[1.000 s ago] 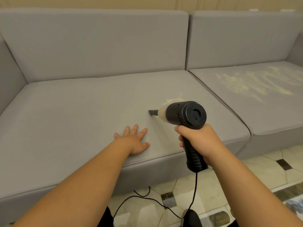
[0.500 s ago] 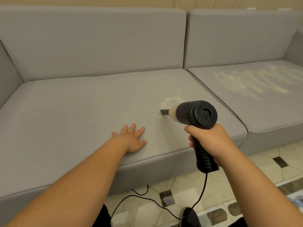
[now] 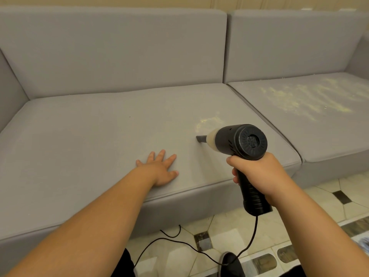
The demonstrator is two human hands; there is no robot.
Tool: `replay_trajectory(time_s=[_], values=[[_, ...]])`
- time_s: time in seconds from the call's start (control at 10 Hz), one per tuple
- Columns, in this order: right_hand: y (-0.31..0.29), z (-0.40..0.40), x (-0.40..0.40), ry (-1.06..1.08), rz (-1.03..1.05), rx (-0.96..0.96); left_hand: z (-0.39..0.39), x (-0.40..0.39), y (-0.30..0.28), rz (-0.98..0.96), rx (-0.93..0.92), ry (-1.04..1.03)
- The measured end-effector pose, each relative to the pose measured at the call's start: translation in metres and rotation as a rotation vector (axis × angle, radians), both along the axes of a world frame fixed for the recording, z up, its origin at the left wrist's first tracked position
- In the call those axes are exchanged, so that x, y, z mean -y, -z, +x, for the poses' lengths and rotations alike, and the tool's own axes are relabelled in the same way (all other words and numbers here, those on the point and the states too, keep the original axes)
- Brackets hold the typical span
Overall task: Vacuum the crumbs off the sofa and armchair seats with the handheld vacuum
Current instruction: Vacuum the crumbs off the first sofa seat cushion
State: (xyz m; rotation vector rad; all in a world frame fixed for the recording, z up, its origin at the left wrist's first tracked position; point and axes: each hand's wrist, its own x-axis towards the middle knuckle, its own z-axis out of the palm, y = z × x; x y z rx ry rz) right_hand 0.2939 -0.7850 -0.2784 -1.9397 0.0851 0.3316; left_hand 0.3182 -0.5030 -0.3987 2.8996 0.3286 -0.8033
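Crumbs point(image 3: 209, 120) lie just beyond the vacuum point(image 3: 239, 141) nozzle, so the right hand point(image 3: 261, 176) grips its handle, aiming there. Left hand point(image 3: 159, 170) lies flat, fingers spread, likely bracing the seat cushion point(image 3: 99, 136).

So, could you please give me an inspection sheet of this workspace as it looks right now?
Surface: grey sofa seat, mostly bare; small crumb patch just beyond the nozzle.
Job's things: vacuum, nozzle at the seat; right seat holds a wide crumb spread.
Clutter: nothing seen.
Grippers: left hand flat on the seat; right hand grips the vacuum's handle.
Cables: black cord hangs from the handle and loops over the floor.
Surroundings: tiled floor, dark shoe, beige wall.
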Motion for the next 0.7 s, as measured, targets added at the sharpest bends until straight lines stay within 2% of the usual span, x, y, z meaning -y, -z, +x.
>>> replay_trajectory(time_s=[0.1, 0.3, 0.6, 0.7], values=[[-0.001, -0.003, -0.006, -0.073, -0.04, 0.0, -0.001, 0.001, -0.001, 0.001, -0.003, -0.003], [-0.01, 0.0, 0.005, -0.025, -0.043, 0.045, 0.001, 0.0, 0.002, -0.002, 0.003, -0.003], [-0.007, -0.001, -0.003, -0.139, -0.101, 0.005, 0.005, 0.005, 0.002, 0.002, 0.002, -0.012], [-0.003, 0.017, -0.009, -0.054, -0.091, 0.037, 0.011, 0.009, 0.005, 0.006, 0.027, 0.006]])
